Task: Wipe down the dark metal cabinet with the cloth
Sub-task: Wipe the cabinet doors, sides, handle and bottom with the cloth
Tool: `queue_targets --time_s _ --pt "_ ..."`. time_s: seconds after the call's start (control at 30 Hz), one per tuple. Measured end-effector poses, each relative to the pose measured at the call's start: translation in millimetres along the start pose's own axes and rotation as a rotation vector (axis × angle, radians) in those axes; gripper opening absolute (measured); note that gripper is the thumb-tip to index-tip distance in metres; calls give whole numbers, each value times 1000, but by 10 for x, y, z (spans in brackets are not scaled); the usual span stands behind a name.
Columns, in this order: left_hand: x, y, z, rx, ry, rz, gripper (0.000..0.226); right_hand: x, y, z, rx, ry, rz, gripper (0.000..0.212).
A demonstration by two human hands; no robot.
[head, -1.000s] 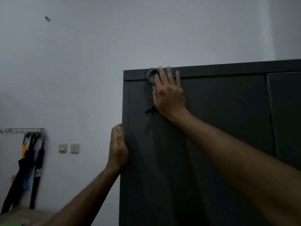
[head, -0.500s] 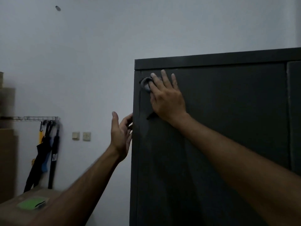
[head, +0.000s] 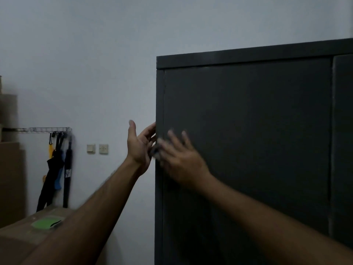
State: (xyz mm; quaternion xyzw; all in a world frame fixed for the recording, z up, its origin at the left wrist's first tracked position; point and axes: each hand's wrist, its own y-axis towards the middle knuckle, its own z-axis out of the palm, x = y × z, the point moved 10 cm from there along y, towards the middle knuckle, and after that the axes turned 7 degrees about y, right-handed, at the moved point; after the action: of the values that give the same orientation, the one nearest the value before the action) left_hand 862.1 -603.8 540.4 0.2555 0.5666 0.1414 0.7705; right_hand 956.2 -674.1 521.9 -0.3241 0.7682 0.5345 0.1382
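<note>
The right hand (head: 181,159), blurred, lies with fingers spread flat on the dark cabinet (head: 248,140) door, pressing a cloth (head: 155,153) near the left edge. The left hand (head: 140,144) is open, fingertips touching that edge. Behind: a box (head: 23,232), hung umbrellas (head: 57,169), wall switches (head: 97,149).

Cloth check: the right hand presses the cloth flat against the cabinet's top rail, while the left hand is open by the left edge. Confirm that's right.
Not the top rail. The head view shows the right hand pressing the cloth against the cabinet door, well below that rail, near its left edge. The left hand is open by that edge, as stated.
</note>
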Motion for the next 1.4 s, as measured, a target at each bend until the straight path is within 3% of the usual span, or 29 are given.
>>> queue_targets --time_s 0.07,0.13,0.17,0.27,0.33,0.37,0.4,0.43,0.5,0.57,0.63,0.73,0.8,0.87,1.0,1.13,1.27,1.4 --pt "37 -47 2 -14 53 -4 89 549 -664 367 282 -43 -364 45" --pt "63 -69 1 -23 111 9 85 406 -973 256 277 -65 -511 38" --pt "72 -74 10 -23 149 22 82 150 -942 47 164 -66 -456 32" --pt "65 -127 114 -31 296 104 63 -944 -749 -704 -184 -98 8 28" --pt "75 -177 230 -29 336 143 52 -1175 -756 -848 -314 -96 326 33" --pt "79 -190 266 -41 335 170 52 -1058 -817 -762 -346 -71 391 35" --pt "82 -198 289 -53 325 193 56 -804 -916 -575 -315 -33 344 36" --pt "88 -199 296 -60 319 200 58 -447 -1054 -333 -219 -4 181 38" --pt "85 -212 279 -72 340 210 55 207 -1561 78 75 -8 -281 39" --pt "63 -216 262 -45 375 217 49 82 -1917 40 157 -29 -461 33" --pt "99 -199 189 -44 375 181 55 -572 -1841 -311 28 -58 -268 30" --pt "150 -174 127 -31 304 124 67 -1654 -1598 -950 -231 -139 276 35" --pt "156 -176 126 -14 254 93 71 -1856 -1398 -1113 -353 -158 558 39" --pt "144 -180 106 -3 212 73 75 -1664 -1047 -1031 -402 -153 653 43" --pt "154 -195 52 30 146 40 78 -975 -329 -515 -289 -57 514 49" --pt "161 -214 42 0 140 64 75 -301 -189 -12 -147 20 295 49" --pt "165 -279 63 -110 189 103 72 457 -561 461 88 82 6 56" --pt "152 -403 195 -261 349 184 60 997 -1398 807 432 -19 -450 47"
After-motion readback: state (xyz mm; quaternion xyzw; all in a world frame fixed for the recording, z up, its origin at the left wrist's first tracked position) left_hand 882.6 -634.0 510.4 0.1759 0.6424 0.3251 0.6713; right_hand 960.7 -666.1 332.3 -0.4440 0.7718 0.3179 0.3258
